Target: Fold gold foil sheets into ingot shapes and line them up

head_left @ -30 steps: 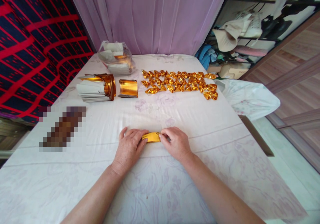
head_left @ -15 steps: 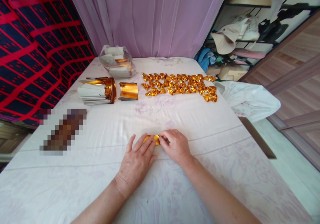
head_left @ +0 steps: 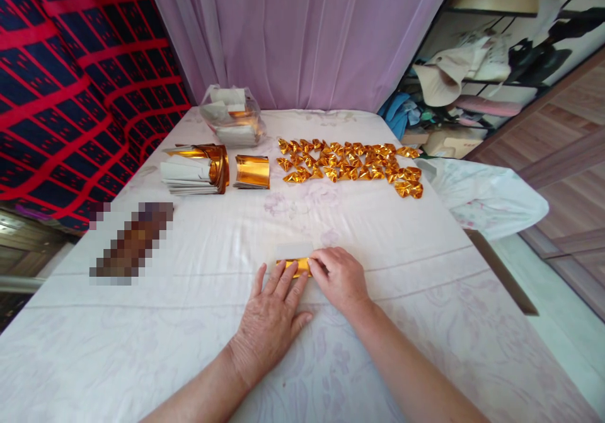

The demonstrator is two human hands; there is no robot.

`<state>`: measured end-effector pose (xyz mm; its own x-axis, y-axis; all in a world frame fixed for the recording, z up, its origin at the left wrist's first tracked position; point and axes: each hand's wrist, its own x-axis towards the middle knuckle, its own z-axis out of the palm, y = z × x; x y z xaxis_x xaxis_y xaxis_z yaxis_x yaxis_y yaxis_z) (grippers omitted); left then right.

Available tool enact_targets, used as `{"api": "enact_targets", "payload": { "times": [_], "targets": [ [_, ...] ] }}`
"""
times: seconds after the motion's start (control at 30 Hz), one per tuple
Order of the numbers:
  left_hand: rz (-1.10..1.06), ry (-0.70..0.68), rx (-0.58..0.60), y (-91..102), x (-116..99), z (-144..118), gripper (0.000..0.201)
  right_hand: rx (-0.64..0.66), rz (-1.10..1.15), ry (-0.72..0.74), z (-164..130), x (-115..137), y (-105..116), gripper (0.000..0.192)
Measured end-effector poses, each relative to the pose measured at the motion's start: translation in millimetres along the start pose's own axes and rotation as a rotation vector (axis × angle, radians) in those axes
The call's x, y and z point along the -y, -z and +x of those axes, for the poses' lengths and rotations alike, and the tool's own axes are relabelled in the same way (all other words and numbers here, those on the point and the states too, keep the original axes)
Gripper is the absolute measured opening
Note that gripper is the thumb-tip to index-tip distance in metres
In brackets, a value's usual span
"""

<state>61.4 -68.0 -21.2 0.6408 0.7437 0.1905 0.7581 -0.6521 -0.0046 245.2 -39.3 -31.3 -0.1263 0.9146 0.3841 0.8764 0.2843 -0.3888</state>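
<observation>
Shiny gold foil strip (head_left: 293,265) under flat hands

Hidden / blurred bits
Gold foil strip (head_left: 293,266) mostly under left hand (head_left: 274,319) & right hand (head_left: 340,278); pixelated blob (head_left: 132,243) near bed's left edge, can't ID; bag (head_left: 232,115) contents unclear.

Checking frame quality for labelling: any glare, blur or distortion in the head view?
Head view: even, soft daylight with only faint shadows under the left hand and right hand. Bright specular glare on the gold foil strip, the folded gold pieces and the foil stacks. Wide-angle bending shows along the table edge. One pixelated block masks something; the rest is sharp.
</observation>
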Motion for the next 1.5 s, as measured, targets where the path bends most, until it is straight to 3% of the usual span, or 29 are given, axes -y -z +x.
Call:
{"api": "enact_targets", "payload": {
  "times": [0.47,1.0,1.3,1.5],
  "targets": [
    [-0.032,0.020,0.022,-0.7,-1.9,-0.5,0.060,-0.002,-0.099,-0.045,-0.7,0.1,-2.5,0.018],
    [-0.066,0.014,0.017,-0.4,0.5,-0.7,0.057,-0.057,0.026,-0.066,-3.1,-3.3,-3.3,0.011],
    [-0.077,0.017,0.016,-0.7,0.8,-0.5,0.055,-0.069,0.096,-0.024,-8.0,-5.2,2.6,0.010],
    [-0.072,0.017,0.041,1.9,1.2,1.2,0.054,0.004,0.160,0.065,-8.7,-2.0,10.6,0.016]
  ]
}}
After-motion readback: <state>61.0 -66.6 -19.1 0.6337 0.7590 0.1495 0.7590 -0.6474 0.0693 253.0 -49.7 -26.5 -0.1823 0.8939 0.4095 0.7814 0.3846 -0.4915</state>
